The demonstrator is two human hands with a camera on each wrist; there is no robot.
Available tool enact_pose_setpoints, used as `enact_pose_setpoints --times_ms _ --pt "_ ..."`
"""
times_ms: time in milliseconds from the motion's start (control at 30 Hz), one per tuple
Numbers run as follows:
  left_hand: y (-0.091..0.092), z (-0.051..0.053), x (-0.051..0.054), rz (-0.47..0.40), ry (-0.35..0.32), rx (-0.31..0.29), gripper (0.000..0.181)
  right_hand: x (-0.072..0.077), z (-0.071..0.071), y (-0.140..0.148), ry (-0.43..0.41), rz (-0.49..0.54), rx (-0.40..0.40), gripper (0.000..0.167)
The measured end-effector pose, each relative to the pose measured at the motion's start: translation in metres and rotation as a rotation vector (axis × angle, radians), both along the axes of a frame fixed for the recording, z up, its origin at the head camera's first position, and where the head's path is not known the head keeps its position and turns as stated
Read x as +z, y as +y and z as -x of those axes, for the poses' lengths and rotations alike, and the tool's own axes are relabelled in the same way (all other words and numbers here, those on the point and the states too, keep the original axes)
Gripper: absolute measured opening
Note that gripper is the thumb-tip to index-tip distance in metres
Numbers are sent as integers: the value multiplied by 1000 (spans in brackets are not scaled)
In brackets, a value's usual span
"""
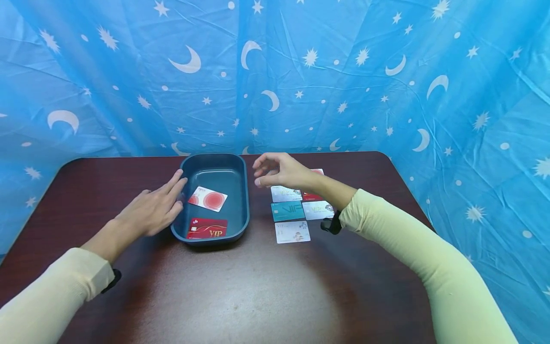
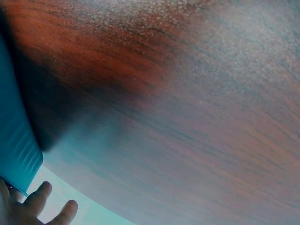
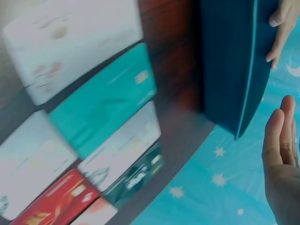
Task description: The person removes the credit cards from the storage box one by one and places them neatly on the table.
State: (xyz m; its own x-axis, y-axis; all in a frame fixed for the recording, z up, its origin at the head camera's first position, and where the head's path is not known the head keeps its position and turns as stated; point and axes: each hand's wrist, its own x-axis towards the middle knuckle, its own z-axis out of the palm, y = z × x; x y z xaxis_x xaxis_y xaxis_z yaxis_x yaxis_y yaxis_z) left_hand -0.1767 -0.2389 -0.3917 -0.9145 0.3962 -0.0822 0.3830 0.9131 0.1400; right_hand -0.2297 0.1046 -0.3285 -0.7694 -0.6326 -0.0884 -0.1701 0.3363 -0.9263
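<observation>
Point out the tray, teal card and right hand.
Tray (image 1: 216,177), head view: bare floor, far end.
Teal card (image 3: 104,101), right wrist view: middle of its face.
Right hand (image 1: 284,171), head view: its middle.

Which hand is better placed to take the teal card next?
Likely the right hand: it hovers near the teal card, while the left hand is at the opposite rim of the tray.
</observation>
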Motion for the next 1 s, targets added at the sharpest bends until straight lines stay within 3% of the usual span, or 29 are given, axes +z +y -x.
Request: enact_pose_setpoints --times_ms 333,700,1000 --pt "2 1 1 2 -14 5 66 -7 9 -47 -157 -36 -34 47" --pt "1 0 1 2 -26 6 66 -21 14 -91 -152 -227 -2 63" --pt "0 1 1 7 -13 -8 65 -23 20 -109 -241 -251 -75 74"
